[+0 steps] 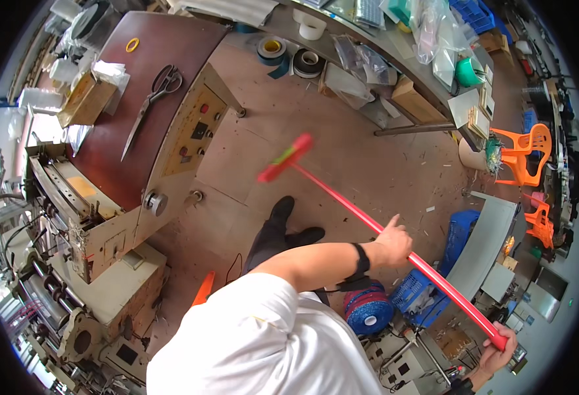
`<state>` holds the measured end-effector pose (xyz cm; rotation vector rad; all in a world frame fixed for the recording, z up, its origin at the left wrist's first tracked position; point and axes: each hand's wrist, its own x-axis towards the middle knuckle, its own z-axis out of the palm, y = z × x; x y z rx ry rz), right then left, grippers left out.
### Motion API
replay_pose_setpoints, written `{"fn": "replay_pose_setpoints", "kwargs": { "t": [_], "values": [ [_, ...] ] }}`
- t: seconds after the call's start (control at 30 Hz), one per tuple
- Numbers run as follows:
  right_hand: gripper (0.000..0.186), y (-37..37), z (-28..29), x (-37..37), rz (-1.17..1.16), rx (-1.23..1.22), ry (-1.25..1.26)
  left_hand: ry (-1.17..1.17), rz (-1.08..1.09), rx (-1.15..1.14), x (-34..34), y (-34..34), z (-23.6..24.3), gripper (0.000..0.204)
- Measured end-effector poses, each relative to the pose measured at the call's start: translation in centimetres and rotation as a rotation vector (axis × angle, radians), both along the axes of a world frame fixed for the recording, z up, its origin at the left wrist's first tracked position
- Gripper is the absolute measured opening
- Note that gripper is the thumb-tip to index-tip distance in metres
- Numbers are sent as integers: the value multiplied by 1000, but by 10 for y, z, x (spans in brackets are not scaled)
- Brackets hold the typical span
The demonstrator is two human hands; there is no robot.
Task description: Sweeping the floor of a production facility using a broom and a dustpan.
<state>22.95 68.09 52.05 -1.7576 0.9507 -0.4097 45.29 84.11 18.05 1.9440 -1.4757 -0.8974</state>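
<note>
A red broom (pixel 350 206) slants across the view from far left to near right. Its red and green head (pixel 287 158) is over the brown floor and slightly blurred; whether the bristles touch the floor I cannot tell. My left hand (pixel 393 243), with a black band on its wrist, is wrapped round the middle of the handle. At the lower right, my right hand (pixel 498 350) grips the handle's end. Small scraps (pixel 430 209) lie scattered on the floor right of the broom.
On the left stands a machine with a dark red top (pixel 121 85), large scissors (pixel 146 108) lying on it. A cluttered workbench (pixel 401 49) runs along the back, tape rolls (pixel 308 62) below. Blue crates (pixel 416 293), a reel (pixel 368 309) and orange chairs (pixel 529 155) are right.
</note>
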Motion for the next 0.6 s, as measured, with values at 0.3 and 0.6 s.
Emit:
{"fn": "replay_pose_setpoints", "kwargs": {
  "t": [0.3, 0.6],
  "values": [
    [33, 136, -248, 103, 282, 460, 44, -415, 174, 746, 102, 230, -127, 32],
    [36, 4, -18, 4, 13, -274, 137, 48, -49, -67, -8, -93, -34, 27]
  ]
}}
